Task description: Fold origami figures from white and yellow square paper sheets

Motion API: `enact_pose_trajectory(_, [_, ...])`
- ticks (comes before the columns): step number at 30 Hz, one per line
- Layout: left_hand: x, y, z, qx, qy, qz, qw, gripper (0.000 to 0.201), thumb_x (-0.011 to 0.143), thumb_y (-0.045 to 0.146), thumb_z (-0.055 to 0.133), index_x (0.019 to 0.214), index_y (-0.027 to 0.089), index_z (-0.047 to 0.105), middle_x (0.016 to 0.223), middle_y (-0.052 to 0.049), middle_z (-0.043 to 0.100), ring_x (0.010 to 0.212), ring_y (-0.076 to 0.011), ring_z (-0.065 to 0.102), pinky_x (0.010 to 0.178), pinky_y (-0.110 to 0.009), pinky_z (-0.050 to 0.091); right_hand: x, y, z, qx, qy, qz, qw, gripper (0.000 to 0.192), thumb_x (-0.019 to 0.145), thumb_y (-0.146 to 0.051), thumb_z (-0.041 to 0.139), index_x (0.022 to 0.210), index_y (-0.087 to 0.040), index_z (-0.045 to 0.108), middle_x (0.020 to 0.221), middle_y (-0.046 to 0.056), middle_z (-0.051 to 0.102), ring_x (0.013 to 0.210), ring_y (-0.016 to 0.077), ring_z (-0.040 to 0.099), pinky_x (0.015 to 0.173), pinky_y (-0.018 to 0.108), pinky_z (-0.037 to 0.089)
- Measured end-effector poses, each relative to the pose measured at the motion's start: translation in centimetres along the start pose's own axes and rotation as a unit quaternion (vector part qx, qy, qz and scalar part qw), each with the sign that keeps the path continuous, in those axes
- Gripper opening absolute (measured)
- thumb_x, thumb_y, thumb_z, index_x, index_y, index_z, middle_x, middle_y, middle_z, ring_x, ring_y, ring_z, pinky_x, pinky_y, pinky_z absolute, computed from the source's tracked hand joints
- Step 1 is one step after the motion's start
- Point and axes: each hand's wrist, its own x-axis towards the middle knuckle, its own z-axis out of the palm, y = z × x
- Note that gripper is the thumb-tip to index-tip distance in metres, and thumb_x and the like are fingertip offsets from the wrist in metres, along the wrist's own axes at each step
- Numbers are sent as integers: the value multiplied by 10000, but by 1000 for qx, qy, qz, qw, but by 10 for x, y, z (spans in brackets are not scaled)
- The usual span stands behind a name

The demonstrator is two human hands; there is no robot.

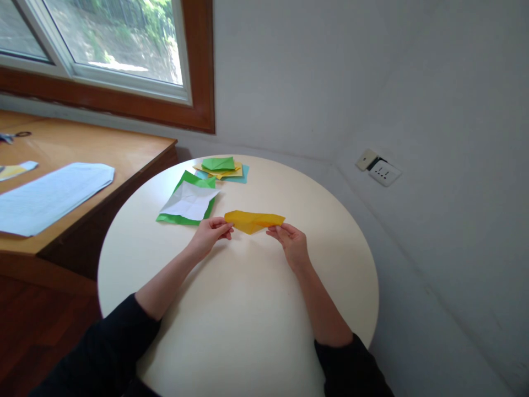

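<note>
A folded sheet of yellow paper point(253, 220) is held just above the round white table point(243, 309). My left hand point(211, 236) pinches its left end between thumb and fingers. At the opposite end, my right hand point(292, 242) has the paper's right corner in a pinch. The sheet is wide and narrow, with a point hanging down at its lower middle. Behind my left hand lies a creased white sheet point(190, 200) on top of a green sheet point(187, 181).
Toward the table's far edge is a pile with a folded green paper point(218, 164), yellow pieces point(231, 172) and a light blue sheet point(244, 175). On the left, a wooden desk point(103, 140) carries white papers point(53, 193) and scissors point(20, 134). A wall socket point(385, 172) is at the right.
</note>
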Motion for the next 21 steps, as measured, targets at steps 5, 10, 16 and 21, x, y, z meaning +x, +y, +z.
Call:
enact_pose_trajectory(5, [0,1,0,36,12,27,999,201,605,325,714,602,137,641,575,4,573,543,-82,506,566,-220,433,1,0,-2,-54,-2,9,998,254,602,-373,719,726,-159,662,568,-19,628,477,104,561,538,280,496])
enact_pose_trajectory(10, [-1,2,2,-7,-16,0,1000,239,594,337,725,643,124,627,689,-33,640,623,-108,570,697,-282,483,2,2,-5,-74,-4,6,997,199,611,-345,701,687,-168,650,527,-46,563,492,74,489,514,222,415])
enact_pose_trajectory(16, [-3,5,3,-14,-22,-26,999,349,581,305,741,837,127,583,643,9,629,563,-86,569,625,-242,483,2,4,-6,-91,-6,14,996,215,619,-372,690,668,-166,653,646,1,630,583,96,514,574,239,413])
enact_pose_trajectory(21, [-4,5,2,7,-41,-45,998,432,603,310,724,965,135,566,726,-7,647,555,-76,560,618,-241,479,0,1,-1,-56,3,44,997,278,569,-372,718,748,-171,648,610,0,640,521,96,513,523,242,391])
